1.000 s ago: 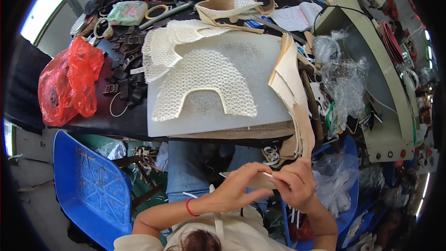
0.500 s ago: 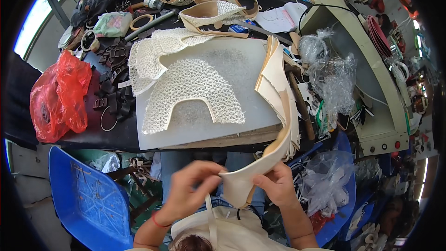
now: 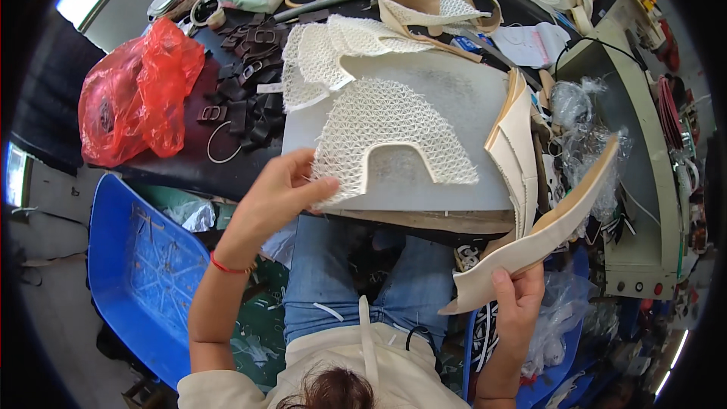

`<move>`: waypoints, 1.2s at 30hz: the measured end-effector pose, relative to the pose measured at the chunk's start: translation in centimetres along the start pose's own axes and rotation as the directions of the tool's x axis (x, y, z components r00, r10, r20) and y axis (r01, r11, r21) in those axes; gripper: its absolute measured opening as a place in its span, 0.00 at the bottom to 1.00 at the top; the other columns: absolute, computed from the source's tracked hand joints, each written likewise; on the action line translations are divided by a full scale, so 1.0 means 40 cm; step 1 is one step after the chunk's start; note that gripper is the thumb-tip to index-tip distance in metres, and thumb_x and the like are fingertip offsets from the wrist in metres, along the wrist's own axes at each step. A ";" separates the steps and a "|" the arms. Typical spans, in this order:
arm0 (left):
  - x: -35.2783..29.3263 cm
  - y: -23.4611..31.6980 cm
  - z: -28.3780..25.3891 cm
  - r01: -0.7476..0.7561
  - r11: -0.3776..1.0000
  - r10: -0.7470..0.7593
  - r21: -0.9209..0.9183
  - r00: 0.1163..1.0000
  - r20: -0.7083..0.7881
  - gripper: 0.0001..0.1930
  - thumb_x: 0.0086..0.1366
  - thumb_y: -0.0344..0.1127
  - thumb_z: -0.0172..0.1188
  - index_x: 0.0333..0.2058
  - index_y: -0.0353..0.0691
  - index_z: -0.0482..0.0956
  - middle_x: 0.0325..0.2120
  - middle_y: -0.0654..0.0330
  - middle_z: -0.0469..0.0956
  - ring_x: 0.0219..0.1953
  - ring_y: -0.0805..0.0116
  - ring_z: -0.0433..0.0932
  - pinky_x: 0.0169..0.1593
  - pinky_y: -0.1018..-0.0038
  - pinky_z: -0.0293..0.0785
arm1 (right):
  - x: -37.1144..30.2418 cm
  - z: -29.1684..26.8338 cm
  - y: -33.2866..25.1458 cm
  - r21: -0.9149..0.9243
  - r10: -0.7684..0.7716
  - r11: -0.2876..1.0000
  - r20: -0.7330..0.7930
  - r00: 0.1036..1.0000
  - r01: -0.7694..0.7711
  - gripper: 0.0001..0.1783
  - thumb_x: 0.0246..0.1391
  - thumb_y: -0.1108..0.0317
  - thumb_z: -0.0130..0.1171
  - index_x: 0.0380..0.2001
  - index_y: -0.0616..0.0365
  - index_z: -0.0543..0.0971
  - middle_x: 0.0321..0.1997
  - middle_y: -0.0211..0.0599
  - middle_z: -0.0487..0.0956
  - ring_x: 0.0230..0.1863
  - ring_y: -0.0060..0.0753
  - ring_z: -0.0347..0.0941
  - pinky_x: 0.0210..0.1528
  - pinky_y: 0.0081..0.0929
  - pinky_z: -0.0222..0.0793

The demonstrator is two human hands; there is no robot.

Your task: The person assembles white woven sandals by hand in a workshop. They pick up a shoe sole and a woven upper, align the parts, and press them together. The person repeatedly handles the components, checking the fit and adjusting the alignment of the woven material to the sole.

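Observation:
A cream woven shoe-upper piece (image 3: 397,117) with a bound, arch-shaped cut-out lies on the pale cutting board (image 3: 466,98). My left hand (image 3: 276,185) grips its lower left corner, thumb on top; the fingertips are partly hidden at the edge. Off the board's near right corner, my right hand (image 3: 519,299) pinches a long curved cream leather piece (image 3: 534,250) with a tan inner side. Its far end rises to the right, past a stack of similar cream leather pieces (image 3: 515,155) on the board's right edge. More woven pieces (image 3: 333,49) overlap at the board's far left.
At the left are a red plastic bag (image 3: 144,95) and dark buckled straps (image 3: 246,79). Partly made cream shoe uppers (image 3: 432,7) lie at the back. Clear plastic wrap (image 3: 575,106) sits beside a beige metal housing (image 3: 644,151) at right. A blue bin (image 3: 110,257) stands below the table's left.
My left hand has left the leather piece and reached up to the woven piece's corner. My right hand has carried the leather piece rightward. The whole view has shifted.

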State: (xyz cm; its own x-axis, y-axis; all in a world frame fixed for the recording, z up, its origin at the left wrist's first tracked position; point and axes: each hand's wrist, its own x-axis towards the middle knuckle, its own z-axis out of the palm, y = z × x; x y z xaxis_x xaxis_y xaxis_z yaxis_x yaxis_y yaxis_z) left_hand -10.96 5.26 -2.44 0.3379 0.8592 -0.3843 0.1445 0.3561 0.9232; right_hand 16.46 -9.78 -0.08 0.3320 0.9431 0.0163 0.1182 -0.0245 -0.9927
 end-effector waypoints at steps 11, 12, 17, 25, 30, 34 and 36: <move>-0.097 -0.111 0.255 0.246 0.837 -0.076 -0.488 0.937 0.342 0.12 0.62 0.31 0.56 0.44 0.33 0.74 0.36 0.60 0.79 0.34 0.78 0.75 0.38 0.80 0.72 | 0.007 0.025 0.002 0.063 0.177 0.980 0.139 0.974 -0.187 0.22 0.47 0.80 0.60 0.47 0.67 0.68 0.36 0.36 0.77 0.36 0.22 0.74 0.39 0.19 0.71; -0.097 -0.112 0.257 0.217 0.861 -0.067 -0.460 0.945 0.322 0.12 0.63 0.32 0.55 0.43 0.33 0.75 0.34 0.61 0.79 0.33 0.79 0.75 0.36 0.81 0.72 | 0.006 0.027 0.006 0.029 0.201 0.978 0.158 0.967 -0.208 0.22 0.47 0.80 0.60 0.47 0.66 0.68 0.36 0.36 0.77 0.36 0.22 0.75 0.38 0.19 0.71; -0.106 -0.132 0.269 0.112 0.905 -0.002 -0.410 0.966 0.259 0.11 0.64 0.31 0.54 0.43 0.32 0.75 0.33 0.63 0.78 0.32 0.81 0.72 0.35 0.80 0.71 | 0.004 0.062 0.014 0.028 0.295 0.950 0.247 0.923 -0.311 0.22 0.48 0.80 0.59 0.47 0.67 0.67 0.37 0.37 0.77 0.38 0.23 0.75 0.39 0.20 0.72; -0.110 -0.146 0.288 0.040 0.886 0.050 -0.461 0.982 0.180 0.10 0.64 0.29 0.53 0.41 0.31 0.75 0.33 0.62 0.78 0.33 0.81 0.72 0.37 0.79 0.71 | -0.003 0.081 0.034 -0.004 0.291 0.955 0.213 0.933 -0.297 0.21 0.50 0.80 0.58 0.48 0.67 0.66 0.39 0.38 0.76 0.38 0.23 0.75 0.40 0.19 0.72; -0.111 -0.150 0.294 0.043 0.879 0.045 -0.475 0.984 0.171 0.10 0.64 0.29 0.53 0.41 0.31 0.75 0.32 0.63 0.78 0.32 0.82 0.72 0.36 0.79 0.71 | -0.004 0.082 0.038 -0.024 0.275 0.961 0.203 0.940 -0.276 0.21 0.50 0.80 0.58 0.48 0.67 0.66 0.39 0.39 0.77 0.39 0.23 0.75 0.40 0.19 0.72; -0.113 -0.145 0.293 0.045 0.893 0.041 -0.448 0.983 0.179 0.10 0.64 0.29 0.53 0.41 0.31 0.75 0.31 0.63 0.78 0.31 0.82 0.71 0.34 0.80 0.69 | -0.006 0.083 0.042 -0.055 0.270 0.963 0.190 0.944 -0.265 0.21 0.50 0.80 0.58 0.48 0.68 0.66 0.39 0.40 0.77 0.38 0.23 0.75 0.39 0.19 0.72; -0.115 -0.144 0.293 0.036 0.898 0.046 -0.438 0.983 0.175 0.10 0.64 0.29 0.53 0.41 0.31 0.75 0.31 0.63 0.78 0.31 0.82 0.70 0.34 0.80 0.69 | -0.008 0.085 0.044 -0.060 0.260 0.966 0.173 0.950 -0.253 0.21 0.50 0.80 0.58 0.47 0.68 0.66 0.39 0.40 0.77 0.38 0.23 0.75 0.39 0.20 0.72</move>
State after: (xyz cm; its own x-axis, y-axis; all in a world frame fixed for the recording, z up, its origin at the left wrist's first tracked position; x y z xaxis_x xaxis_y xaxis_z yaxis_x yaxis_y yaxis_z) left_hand -2.43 -5.06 -6.05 0.5018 0.7971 -0.3359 -0.2653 0.5114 0.8173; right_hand 13.36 -9.00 -2.22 0.1845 0.9469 -0.2633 0.0857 -0.2824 -0.9555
